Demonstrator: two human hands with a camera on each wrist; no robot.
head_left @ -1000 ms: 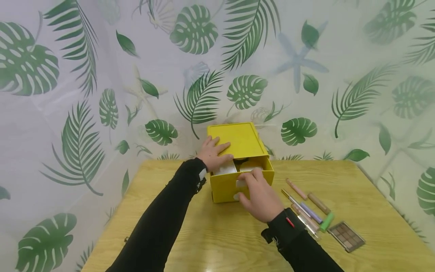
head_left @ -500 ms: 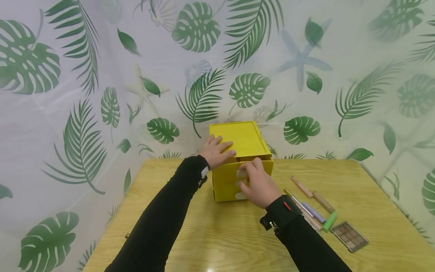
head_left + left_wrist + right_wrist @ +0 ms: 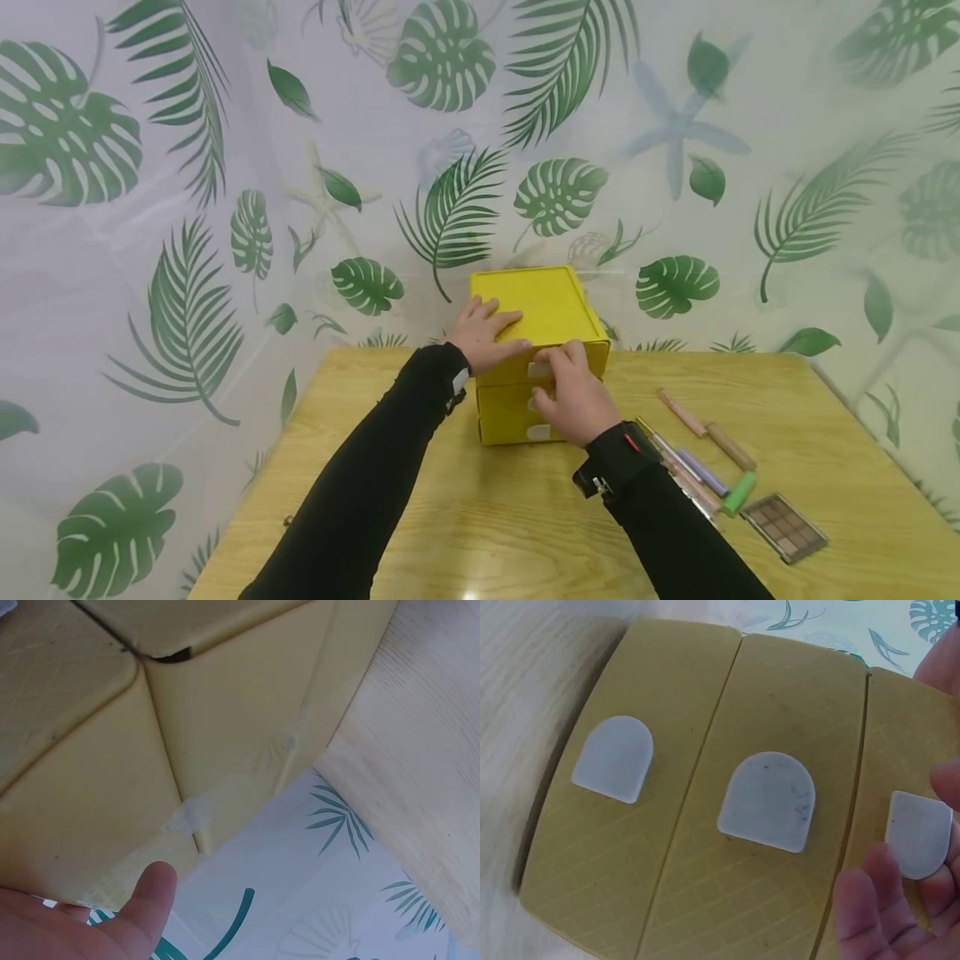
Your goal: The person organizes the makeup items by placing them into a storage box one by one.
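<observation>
A yellow box with three stacked drawers (image 3: 510, 415) stands at the back of the table, all its drawer fronts flush. Each front bears a rounded white tab handle, seen in the right wrist view as a middle tab (image 3: 767, 802), a lowest tab (image 3: 615, 759) and a top tab (image 3: 919, 834). My left hand (image 3: 487, 337) rests spread over the box's top left edge; its thumb lies along the front edge. The curled fingers of my right hand (image 3: 576, 400) hold the top drawer's tab. The left wrist view shows the box's side (image 3: 240, 712). The drawers' contents are hidden.
Right of the box lie slim cosmetic tubes and pencils, including a pink tube (image 3: 681, 412), a brown tube (image 3: 731, 447), a purple tube (image 3: 703, 472) and a green one (image 3: 739, 492). An eyeshadow palette (image 3: 785, 527) lies nearer. A leaf-patterned sheet (image 3: 465, 125) hangs behind the table.
The top drawer, standing out with white items showing inside, has slid back into the box under my right hand. My left hand has stayed on the box top.
</observation>
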